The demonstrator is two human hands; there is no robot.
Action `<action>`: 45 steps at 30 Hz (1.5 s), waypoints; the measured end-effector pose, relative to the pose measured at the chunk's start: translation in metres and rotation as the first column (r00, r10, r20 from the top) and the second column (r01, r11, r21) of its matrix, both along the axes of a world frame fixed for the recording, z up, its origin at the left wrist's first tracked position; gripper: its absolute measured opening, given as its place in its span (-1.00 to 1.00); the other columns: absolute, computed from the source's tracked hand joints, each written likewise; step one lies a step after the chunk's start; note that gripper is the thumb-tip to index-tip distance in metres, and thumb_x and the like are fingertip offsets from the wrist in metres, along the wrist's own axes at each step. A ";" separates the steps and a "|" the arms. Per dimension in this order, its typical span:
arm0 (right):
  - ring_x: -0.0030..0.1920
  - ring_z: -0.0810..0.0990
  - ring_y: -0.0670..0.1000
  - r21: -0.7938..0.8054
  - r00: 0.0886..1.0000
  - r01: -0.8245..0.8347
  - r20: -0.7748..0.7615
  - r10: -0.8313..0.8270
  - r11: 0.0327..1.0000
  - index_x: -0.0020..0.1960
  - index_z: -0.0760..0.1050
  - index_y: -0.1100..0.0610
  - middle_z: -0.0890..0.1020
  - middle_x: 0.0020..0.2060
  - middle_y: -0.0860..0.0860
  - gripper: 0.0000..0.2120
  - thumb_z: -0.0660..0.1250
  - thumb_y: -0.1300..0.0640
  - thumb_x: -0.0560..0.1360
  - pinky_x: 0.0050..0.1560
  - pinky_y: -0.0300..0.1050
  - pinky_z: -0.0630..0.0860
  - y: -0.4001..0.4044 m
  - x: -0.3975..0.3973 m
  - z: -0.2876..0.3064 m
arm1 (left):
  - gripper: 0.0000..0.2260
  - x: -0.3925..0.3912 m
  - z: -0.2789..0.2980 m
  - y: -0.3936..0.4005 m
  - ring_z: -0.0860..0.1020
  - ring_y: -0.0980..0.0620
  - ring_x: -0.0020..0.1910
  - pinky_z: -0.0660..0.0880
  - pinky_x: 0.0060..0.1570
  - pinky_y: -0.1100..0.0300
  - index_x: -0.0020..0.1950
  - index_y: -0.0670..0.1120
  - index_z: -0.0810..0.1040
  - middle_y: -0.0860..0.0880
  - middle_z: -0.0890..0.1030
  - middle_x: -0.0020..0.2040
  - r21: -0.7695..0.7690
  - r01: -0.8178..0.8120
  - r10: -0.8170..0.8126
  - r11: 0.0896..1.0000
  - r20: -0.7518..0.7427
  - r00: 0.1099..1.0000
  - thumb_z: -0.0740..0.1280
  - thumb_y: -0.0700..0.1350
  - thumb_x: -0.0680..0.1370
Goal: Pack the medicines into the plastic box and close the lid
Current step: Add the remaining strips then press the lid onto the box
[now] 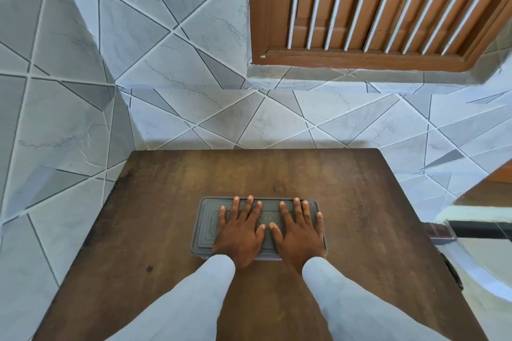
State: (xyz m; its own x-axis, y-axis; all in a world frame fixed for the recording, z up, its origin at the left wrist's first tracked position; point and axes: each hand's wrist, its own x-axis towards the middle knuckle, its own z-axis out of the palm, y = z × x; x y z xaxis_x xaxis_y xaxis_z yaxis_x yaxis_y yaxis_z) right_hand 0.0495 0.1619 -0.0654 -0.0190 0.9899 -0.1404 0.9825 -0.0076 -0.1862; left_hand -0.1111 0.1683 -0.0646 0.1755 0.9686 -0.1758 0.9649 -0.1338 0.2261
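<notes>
Both hands press the lid shut at mid-counter.
Left hand (238, 232) and right hand (297, 232) lie flat, fingers spread, on the lid (203, 227); next, probably check every edge seats.

Bright, even daylight fills the scene, with a soft shadow on the tiled wall (194, 108) behind the desk (360, 202). Wide-angle distortion bends the wooden shutter (388, 8) and tile lines at the edges; corners blur slightly.
</notes>
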 end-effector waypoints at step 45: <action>0.55 -0.28 0.05 0.009 0.998 0.059 -0.002 -0.059 0.998 0.57 -0.20 -0.04 -0.19 0.57 -0.02 -0.29 -0.23 -0.35 0.53 0.52 0.18 -0.18 0.001 0.038 -0.004 | -0.16 -0.060 -0.009 -0.012 -0.29 -0.04 0.56 -0.28 0.49 -0.16 0.58 0.03 -0.26 0.03 -0.25 0.59 0.038 -0.158 0.160 0.987 -0.064 0.985 -0.47 0.40 0.36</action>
